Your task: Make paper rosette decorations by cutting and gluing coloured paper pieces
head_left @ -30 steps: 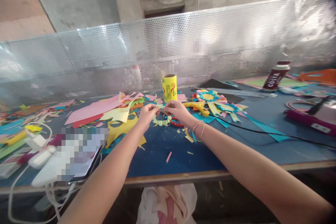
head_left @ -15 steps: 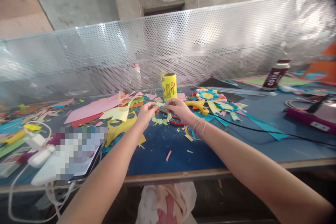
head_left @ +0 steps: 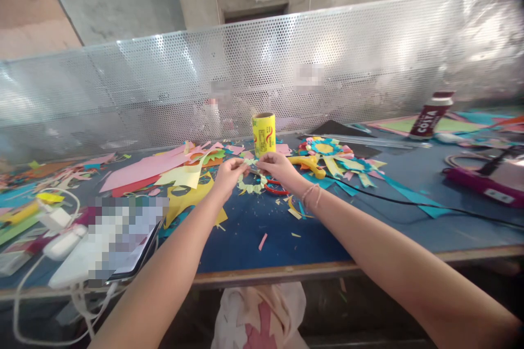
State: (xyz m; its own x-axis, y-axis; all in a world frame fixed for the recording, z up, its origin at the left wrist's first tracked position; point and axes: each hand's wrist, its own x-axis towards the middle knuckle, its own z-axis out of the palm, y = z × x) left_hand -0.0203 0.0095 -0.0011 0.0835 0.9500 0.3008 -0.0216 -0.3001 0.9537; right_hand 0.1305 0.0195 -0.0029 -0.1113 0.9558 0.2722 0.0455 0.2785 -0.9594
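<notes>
My left hand (head_left: 227,175) and my right hand (head_left: 279,169) meet above the middle of the blue table (head_left: 368,223). Both pinch a pale green paper cut-out (head_left: 250,184), a jagged ring shape that hangs between the fingertips. Fingers of both hands are closed on the paper. Red-handled scissors (head_left: 275,190) lie on the table just beneath my right hand. A yellow roll (head_left: 264,134) stands upright right behind the hands.
Coloured paper sheets and scraps (head_left: 164,172) cover the left and middle. A paper flower (head_left: 327,150) and yellow glue gun (head_left: 307,164) lie to the right, with a black cable (head_left: 409,204), a purple tool (head_left: 478,184) and a bottle (head_left: 430,115). A device and white chargers (head_left: 65,242) sit at left. A perforated metal screen (head_left: 286,65) backs the table.
Both hands have shifted slightly up and away, and the green ring cut-out now hangs more open between them. The orange sheet at the far right has dropped out of sight.
</notes>
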